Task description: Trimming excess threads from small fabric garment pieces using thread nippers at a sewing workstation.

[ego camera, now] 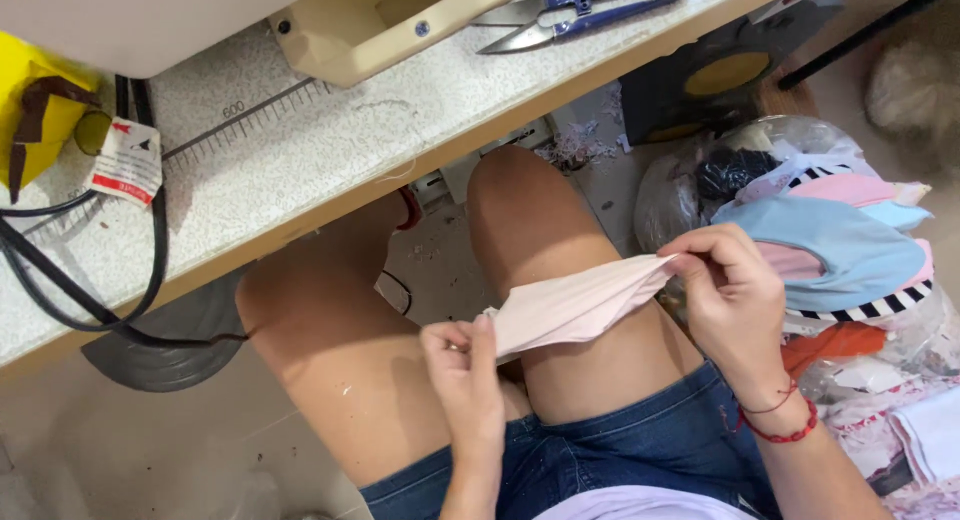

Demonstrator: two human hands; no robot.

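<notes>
I see my left hand (465, 370) pinching one end of a pale pink fabric piece (580, 302), thumb and fingers closed on its lower edge just above my lap. My right hand (732, 298) is closed on the opposite end, fingertips (690, 263) gripping the upper corner, so the cloth runs taut between the two hands, sloping up from left to right across my right thigh. It looks folded or doubled along its length; I cannot tell whether any seam is sewn in it yet.

As I judge it, the piece is only being held and straightened: it is off the table, well apart from the sewing machine (390, 25) whose cream base sits at the top edge. Nothing lies under the machine, so any stitching of this piece seems not yet begun, or it is already off the machine and being checked; I cannot say which.

On the speckled table (330, 150) a pair of blue-handled thread snips (580, 5) lies untouched, near the far edge. To my right, just beside the right hand, a clear plastic bag (760, 145) holds a heap of cut pieces (840, 245) in light blue, pink, stripes and orange. A red cord bracelet (785, 420) circles my right wrist. Black cables (70, 280) hang off the table at left.
</notes>
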